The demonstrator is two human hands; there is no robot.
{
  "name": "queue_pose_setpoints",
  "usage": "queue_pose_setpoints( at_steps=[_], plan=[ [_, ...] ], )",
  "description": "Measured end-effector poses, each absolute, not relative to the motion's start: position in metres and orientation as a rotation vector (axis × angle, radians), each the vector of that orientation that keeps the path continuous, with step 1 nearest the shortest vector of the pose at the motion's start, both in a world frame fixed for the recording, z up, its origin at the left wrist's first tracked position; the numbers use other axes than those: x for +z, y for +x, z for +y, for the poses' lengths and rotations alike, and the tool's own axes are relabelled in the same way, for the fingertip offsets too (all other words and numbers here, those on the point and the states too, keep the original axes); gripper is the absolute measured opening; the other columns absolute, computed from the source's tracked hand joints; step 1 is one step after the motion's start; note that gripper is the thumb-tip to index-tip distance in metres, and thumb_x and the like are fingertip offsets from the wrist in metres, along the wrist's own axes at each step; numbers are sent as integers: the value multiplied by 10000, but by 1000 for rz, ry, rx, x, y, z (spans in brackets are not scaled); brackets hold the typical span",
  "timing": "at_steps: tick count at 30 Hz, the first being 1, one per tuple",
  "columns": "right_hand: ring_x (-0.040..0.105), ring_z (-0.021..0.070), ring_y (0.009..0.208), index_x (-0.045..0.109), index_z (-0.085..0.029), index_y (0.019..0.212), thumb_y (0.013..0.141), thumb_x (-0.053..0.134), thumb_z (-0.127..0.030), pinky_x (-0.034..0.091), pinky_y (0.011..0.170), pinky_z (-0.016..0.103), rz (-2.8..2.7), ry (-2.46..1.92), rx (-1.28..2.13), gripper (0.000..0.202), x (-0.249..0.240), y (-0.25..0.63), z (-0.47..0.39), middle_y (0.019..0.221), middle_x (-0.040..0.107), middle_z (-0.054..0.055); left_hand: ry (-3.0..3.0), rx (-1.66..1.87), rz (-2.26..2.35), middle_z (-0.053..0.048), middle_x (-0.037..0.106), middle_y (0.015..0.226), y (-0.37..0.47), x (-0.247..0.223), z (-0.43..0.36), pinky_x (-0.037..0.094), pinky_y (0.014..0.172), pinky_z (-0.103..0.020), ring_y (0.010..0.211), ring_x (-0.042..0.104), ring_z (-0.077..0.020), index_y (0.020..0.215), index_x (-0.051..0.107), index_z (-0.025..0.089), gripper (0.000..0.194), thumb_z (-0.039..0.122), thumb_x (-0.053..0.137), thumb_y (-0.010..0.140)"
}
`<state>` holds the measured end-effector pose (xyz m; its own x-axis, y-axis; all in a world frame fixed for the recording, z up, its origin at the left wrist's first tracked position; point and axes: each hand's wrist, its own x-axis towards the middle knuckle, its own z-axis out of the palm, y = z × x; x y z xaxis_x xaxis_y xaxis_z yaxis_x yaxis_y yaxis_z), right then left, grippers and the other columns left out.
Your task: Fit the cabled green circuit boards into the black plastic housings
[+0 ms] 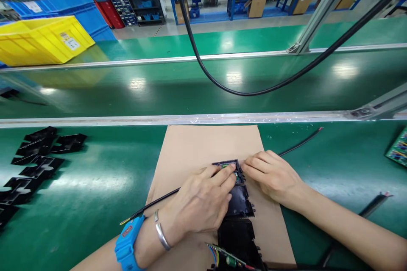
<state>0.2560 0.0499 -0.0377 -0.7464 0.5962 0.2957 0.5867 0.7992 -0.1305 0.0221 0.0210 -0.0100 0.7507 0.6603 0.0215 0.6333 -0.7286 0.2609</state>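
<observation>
Cardboard (203,146), one sheet, is laid on the green bench (104,203), and on it three black parts are lined up. Directions are taken from the farthest of them, the small black housing (239,170), which sits near the sheet's middle. Glimpses of green are seen inside it, largely covered by fingers. At 6 o'clock a second black part (239,201) is placed just beside it, followed by a third black part (237,237); one wired circuit board (232,257) is seen at the bottom edge

Two hands are engaged at the housing. By the left hand (200,201), at 7 to 8 o'clock, it is covered palm down, with bent fingertips set on its face. By the right hand (275,178), at 3 o'clock, its side is approached with fingers bunched narrowly (whether anything is gripped by either hand cannot be told)

One thin cable (155,201) is extended towards 8 o'clock, another cable (302,140) towards 2 to 3. One thicker cable (373,206) is found between 3 and 4, one green board (399,148) at 3. At least five loose black parts (41,166) are scattered around 9, and one yellow bin (47,42) is stood at 10
</observation>
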Motion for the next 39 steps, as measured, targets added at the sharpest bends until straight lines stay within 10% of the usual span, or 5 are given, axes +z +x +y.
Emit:
queue_pose_setpoints(
  at_steps=[30,39],
  plan=[
    [539,201,904,630,-209,971,888,552,-176,447,790,350,-2365,-1117,622,118,0,235,62,928,634,55,2149,387,1165,-36,606,1081,-14,-2,58,457,922,-392,1046,542,-212,1147,599,228,356,199,673,801],
    [554,243,844,584,-174,855,652,800,-225,432,690,363,-2809,-1200,321,301,-5,190,79,836,610,45,2132,387,1144,-24,635,1071,-16,-4,64,479,895,-360,1032,566,-193,1086,628,227,287,119,635,821]
  ],
)
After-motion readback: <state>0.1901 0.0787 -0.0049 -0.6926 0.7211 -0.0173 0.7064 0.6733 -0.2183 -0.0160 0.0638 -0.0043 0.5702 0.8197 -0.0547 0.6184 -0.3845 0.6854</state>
